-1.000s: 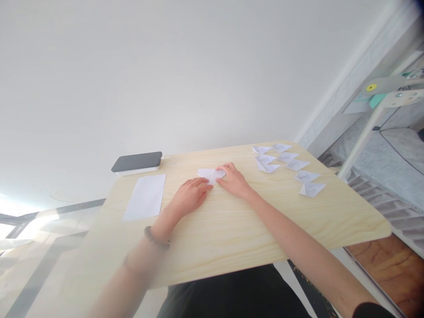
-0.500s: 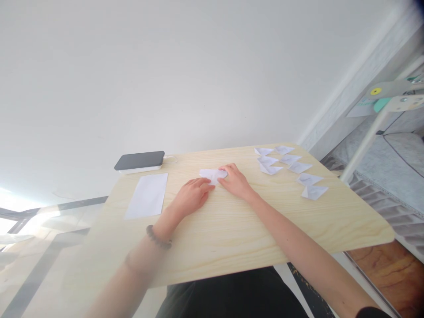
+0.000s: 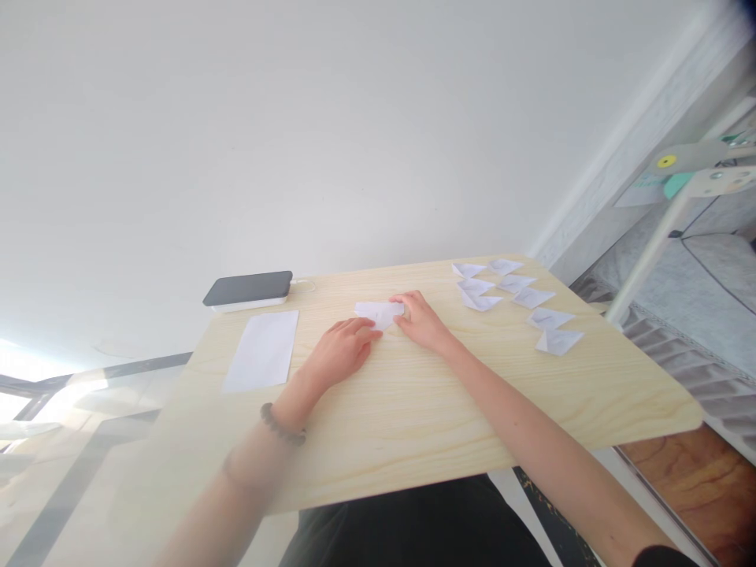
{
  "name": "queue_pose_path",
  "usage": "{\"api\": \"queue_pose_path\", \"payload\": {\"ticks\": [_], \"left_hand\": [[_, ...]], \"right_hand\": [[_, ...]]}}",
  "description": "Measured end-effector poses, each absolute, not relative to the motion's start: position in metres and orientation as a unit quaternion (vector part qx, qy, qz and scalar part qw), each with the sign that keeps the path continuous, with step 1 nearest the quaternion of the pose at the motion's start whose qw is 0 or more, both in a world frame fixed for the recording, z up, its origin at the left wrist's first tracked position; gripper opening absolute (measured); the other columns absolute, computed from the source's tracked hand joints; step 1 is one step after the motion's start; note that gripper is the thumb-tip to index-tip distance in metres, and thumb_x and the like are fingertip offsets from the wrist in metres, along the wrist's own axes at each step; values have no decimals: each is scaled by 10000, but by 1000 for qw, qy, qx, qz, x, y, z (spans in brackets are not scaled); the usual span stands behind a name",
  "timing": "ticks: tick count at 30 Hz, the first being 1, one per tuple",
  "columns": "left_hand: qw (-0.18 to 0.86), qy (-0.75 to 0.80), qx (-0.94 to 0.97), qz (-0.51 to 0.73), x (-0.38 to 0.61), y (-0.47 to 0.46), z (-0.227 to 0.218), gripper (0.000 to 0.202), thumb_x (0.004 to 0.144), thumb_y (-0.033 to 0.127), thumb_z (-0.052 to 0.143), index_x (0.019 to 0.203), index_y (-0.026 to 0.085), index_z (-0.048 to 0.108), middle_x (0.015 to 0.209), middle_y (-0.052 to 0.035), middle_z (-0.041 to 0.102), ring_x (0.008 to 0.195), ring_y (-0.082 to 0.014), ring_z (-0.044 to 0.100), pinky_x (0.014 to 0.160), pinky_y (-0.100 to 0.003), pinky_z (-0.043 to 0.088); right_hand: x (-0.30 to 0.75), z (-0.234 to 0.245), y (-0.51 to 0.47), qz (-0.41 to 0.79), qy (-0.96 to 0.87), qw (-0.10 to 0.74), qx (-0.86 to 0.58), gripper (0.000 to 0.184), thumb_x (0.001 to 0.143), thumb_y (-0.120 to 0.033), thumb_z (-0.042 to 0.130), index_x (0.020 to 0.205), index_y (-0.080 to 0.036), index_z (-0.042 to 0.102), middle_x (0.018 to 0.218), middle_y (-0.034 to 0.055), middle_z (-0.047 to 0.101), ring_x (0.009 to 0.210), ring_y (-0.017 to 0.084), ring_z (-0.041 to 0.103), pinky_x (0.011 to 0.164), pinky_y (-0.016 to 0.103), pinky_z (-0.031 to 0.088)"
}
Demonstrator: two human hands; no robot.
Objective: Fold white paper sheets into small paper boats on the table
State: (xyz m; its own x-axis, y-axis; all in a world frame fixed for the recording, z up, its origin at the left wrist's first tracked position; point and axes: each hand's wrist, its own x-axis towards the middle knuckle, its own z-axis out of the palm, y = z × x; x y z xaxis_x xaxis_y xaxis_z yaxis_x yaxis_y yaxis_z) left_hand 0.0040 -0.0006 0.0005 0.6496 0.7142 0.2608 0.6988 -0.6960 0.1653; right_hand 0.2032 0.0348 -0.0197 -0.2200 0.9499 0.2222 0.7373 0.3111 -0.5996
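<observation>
A small piece of folded white paper (image 3: 381, 313) lies on the wooden table, between my two hands. My left hand (image 3: 347, 346), with a beaded bracelet on its wrist, presses its fingertips on the paper's near left edge. On the other side, my right hand (image 3: 418, 319) pinches the right end of the paper between thumb and fingers. The fine creases are too small to make out. Several folded paper pieces (image 3: 533, 298) with pointed ends lie to the right of my right hand.
White paper sheets (image 3: 263, 350) lie to the left of my left hand. Behind them a dark-topped phone (image 3: 249, 288) rests on a white block with a cable. The table (image 3: 407, 425) stands against a white wall (image 3: 354, 142). A metal frame (image 3: 655, 244) rises at the right.
Hardly anything differs. My right thumb has shifted slightly at the paper's right end, and the view has moved a little.
</observation>
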Motion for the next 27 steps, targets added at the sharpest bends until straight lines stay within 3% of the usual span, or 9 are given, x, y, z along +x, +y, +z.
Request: {"api": "queue_pose_path", "payload": {"ticks": [3, 8, 10, 19, 24, 27], "left_hand": [[24, 389, 909, 146, 4, -1, 1, 308, 831, 153, 392, 1061, 217, 587, 1153, -71, 549, 1028, -206, 525, 887, -381, 424], [28, 386, 910, 149, 5, -1, 2, 314, 833, 153, 392, 1081, 217, 574, 1143, -74, 552, 1039, -209, 521, 881, -381, 427], [25, 386, 910, 147, 5, -1, 2, 317, 835, 155, 389, 1087, 215, 570, 1141, -74, 553, 1040, -208, 520, 882, -380, 428], [23, 386, 911, 142, 5, -1, 3, 312, 834, 149, 389, 1063, 222, 587, 1119, -70, 554, 1019, -206, 516, 865, -378, 432], [20, 389, 909, 150, 5, -2, 3, 321, 830, 148, 401, 1083, 237, 577, 1100, -64, 551, 1016, -202, 503, 857, -368, 432], [22, 388, 909, 151, 5, -2, 3, 330, 827, 148, 406, 1100, 238, 567, 1093, -66, 551, 1014, -202, 500, 854, -365, 433]], "right_hand": [[206, -21, 36, 192, -761, 296, -545, 382, 765, -114, 419, 1128, -209, 492, 1094, 63, 463, 901, 135, 530, 822, 287, 427], [197, -18, 28, 143, -767, 263, -568, 414, 741, -381, 533, 1119, -215, 503, 1101, 61, 471, 951, 190, 523, 867, 352, 398], [195, -17, 26, 138, -769, 248, -573, 419, 735, -405, 535, 1109, -218, 512, 1106, 58, 473, 958, 196, 523, 879, 359, 389], [202, -20, 32, 152, -769, 260, -563, 318, 821, -188, 398, 1119, -185, 511, 1095, 70, 477, 933, 146, 533, 850, 280, 403], [198, -18, 26, 114, -787, 232, -561, 366, 798, -388, 477, 1112, -208, 529, 1109, 62, 473, 946, 180, 532, 859, 320, 390], [196, -17, 26, 118, -782, 225, -569, 391, 763, -432, 512, 1101, -236, 536, 1109, 46, 474, 942, 180, 536, 864, 327, 385]]}}
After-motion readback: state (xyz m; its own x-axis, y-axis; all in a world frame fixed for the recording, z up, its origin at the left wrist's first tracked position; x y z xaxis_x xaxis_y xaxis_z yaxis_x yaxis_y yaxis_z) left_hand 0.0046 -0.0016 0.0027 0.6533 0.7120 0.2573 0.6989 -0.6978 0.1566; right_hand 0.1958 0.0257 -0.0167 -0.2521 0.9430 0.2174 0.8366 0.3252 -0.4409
